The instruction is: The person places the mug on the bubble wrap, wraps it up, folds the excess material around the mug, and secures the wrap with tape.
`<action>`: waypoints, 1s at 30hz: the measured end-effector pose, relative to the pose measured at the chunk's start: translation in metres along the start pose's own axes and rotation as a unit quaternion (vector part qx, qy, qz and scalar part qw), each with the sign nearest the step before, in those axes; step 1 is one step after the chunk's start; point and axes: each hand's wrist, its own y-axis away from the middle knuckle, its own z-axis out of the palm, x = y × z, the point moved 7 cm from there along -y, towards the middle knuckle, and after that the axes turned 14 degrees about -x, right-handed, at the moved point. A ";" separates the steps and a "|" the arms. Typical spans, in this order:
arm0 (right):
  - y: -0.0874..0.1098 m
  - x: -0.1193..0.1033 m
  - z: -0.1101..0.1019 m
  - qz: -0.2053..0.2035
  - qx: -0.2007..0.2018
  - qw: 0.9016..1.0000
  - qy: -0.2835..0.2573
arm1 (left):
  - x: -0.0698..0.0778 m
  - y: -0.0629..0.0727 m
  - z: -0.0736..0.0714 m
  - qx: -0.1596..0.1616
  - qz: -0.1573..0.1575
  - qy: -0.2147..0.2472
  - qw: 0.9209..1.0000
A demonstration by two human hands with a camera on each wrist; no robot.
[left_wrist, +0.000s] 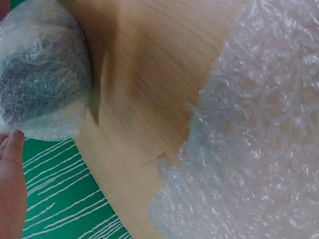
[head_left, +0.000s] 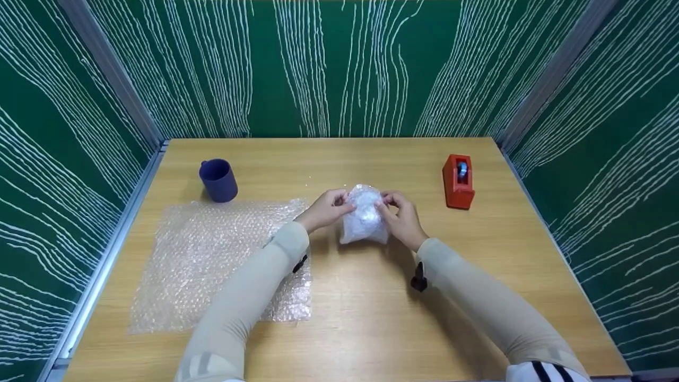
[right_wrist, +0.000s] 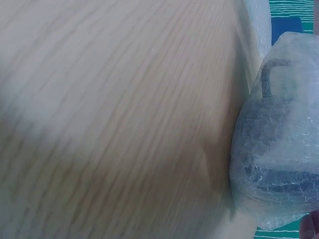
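Observation:
A dark mug wrapped in bubble wrap (head_left: pixel 365 217) stands near the middle of the table; its handle shape shows through the film in the right wrist view. My left hand (head_left: pixel 328 209) pinches the wrap at the package's upper left, thumb in front. On the opposite side my right hand (head_left: pixel 403 218) grips the wrap's upper right between thumb and fingers. In the left wrist view, fingertips (left_wrist: pixel 16 142) touch the edge of the film, and the dark body of the package (left_wrist: pixel 45 74) is seen through it.
A flat sheet of bubble wrap (head_left: pixel 207 265) lies on the left of the wooden table (head_left: pixel 371 329), partly under my left forearm. Behind it stands a purple mug (head_left: pixel 220 183). A red tape dispenser (head_left: pixel 458 183) stands at the right. Green walls with white lines enclose the table.

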 end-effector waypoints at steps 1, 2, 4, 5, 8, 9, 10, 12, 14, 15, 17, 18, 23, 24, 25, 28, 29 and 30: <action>0.000 0.000 0.000 0.001 -0.001 1.000 -0.001 | -0.001 0.000 -0.001 0.006 -0.001 0.010 1.000; 0.000 0.001 0.000 0.002 -0.001 1.000 -0.002 | -0.003 0.000 -0.002 0.013 -0.002 0.021 1.000; 0.000 0.002 0.000 0.009 -0.002 1.000 -0.005 | -0.006 0.000 -0.003 0.029 -0.002 0.032 0.999; 0.000 0.003 0.000 0.013 -0.002 1.000 -0.005 | -0.008 0.000 -0.004 0.036 -0.003 0.036 0.999; 0.000 0.005 0.000 0.025 -0.005 1.000 -0.011 | -0.010 -0.001 -0.005 0.053 -0.005 0.037 0.998; 0.000 0.005 0.000 0.029 -0.006 0.999 -0.012 | -0.010 -0.001 -0.005 0.058 -0.007 0.034 0.998; -0.001 0.005 0.000 0.031 -0.006 0.999 -0.015 | -0.009 -0.001 -0.005 0.063 -0.009 0.030 0.998; -0.001 0.006 -0.001 0.031 -0.004 0.999 -0.022 | -0.009 -0.003 -0.004 0.064 -0.009 0.030 0.997; -0.002 0.006 -0.002 0.031 -0.001 0.999 -0.027 | -0.008 -0.005 -0.003 0.063 -0.007 0.035 0.997; -0.003 0.006 -0.002 0.030 0.000 0.999 -0.029 | -0.007 -0.006 -0.003 0.061 -0.006 0.034 0.998; -0.004 0.006 -0.002 0.032 0.002 0.999 -0.030 | -0.004 -0.009 0.000 0.049 0.002 0.019 0.999; -0.004 0.006 -0.002 0.034 0.002 0.999 -0.030 | -0.002 -0.010 0.002 0.044 0.004 0.000 0.999; -0.005 0.008 -0.001 0.050 -0.005 0.998 -0.029 | 0.012 -0.014 0.013 0.013 0.022 -0.184 0.983; -0.005 0.009 -0.001 0.053 -0.008 0.998 -0.029 | 0.014 -0.015 0.015 0.009 0.023 -0.221 0.975; -0.004 0.009 0.000 0.055 -0.011 0.998 -0.026 | 0.016 -0.015 0.017 0.005 0.024 -0.250 0.968; -0.005 0.009 0.001 0.058 -0.019 0.998 -0.023 | 0.018 -0.015 0.021 -0.009 0.015 -0.296 0.955; -0.005 0.009 0.002 0.059 -0.020 0.998 -0.023 | 0.018 -0.015 0.022 -0.016 0.010 -0.306 0.952; -0.005 0.009 0.002 0.059 -0.021 0.998 -0.026 | 0.017 -0.015 0.023 -0.021 0.005 -0.314 0.949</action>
